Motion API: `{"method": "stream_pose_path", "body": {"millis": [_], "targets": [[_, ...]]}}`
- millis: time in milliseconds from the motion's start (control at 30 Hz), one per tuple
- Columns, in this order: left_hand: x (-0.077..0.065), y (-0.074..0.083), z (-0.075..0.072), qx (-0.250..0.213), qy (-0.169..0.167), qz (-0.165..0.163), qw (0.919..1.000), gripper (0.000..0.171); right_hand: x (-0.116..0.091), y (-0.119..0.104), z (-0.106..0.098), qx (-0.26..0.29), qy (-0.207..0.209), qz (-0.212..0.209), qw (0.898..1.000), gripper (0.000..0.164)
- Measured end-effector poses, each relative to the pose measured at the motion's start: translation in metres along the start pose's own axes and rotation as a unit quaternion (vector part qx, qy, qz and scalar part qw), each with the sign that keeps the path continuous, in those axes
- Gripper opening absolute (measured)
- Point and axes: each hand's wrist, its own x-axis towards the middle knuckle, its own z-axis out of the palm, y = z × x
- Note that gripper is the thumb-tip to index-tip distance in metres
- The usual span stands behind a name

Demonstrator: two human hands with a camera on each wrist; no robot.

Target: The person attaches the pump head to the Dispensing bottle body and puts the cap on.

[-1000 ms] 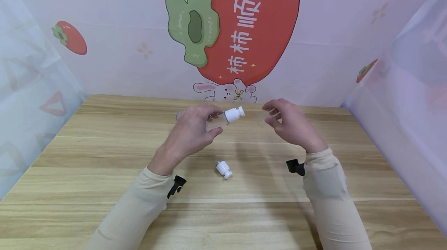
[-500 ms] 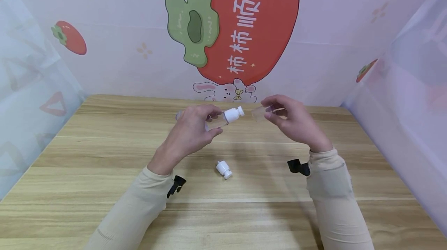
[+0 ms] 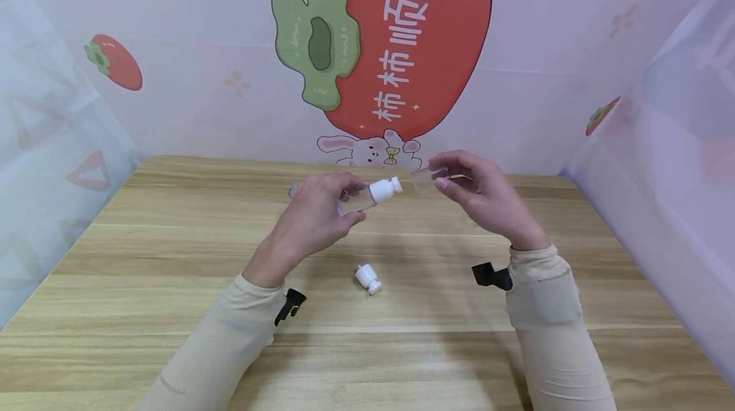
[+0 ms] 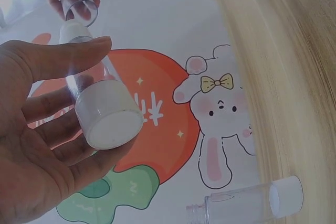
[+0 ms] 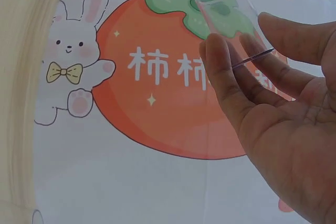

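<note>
My left hand (image 3: pixel 310 216) grips a clear bottle (image 3: pixel 355 201), tilted up to the right above the table. A white pump top (image 3: pixel 381 190) sits on its neck, and the left wrist view shows its white base (image 4: pixel 113 121). Facing it, my right hand (image 3: pixel 485 197) pinches a clear, hollow cap (image 5: pixel 228 11) between thumb and fingers. The cap's open rim points toward the pump top, with a small gap between them in the head view. Below the hands, a loose white pump (image 3: pixel 368 279) lies on the table.
A second clear bottle (image 4: pixel 239 205) with a white base and bare threaded neck stands on the wooden table (image 3: pixel 172 309), mostly hidden behind my left hand in the head view. Printed cloth walls (image 3: pixel 189 98) enclose the table at the back and sides.
My right hand has risen slightly and turned, bringing the clear cap into plainer view in line with the pump top. The left hand and its bottle hold almost still.
</note>
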Motion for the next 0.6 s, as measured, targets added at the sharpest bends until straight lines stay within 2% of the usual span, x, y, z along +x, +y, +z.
{"method": "stream_pose_path", "body": {"millis": [267,600], "targets": [[-0.0007,0.0017,-0.0003,-0.002,-0.004,0.002,1.0,0.038,0.0002,-0.0029,0.0022,0.033,-0.012,0.001,0.999,0.03],[-0.0003,0.002,0.0004,-0.004,-0.013,0.005,0.9999,0.036,0.0006,-0.0066,0.006,0.036,-0.02,0.009,0.999,0.03]]}}
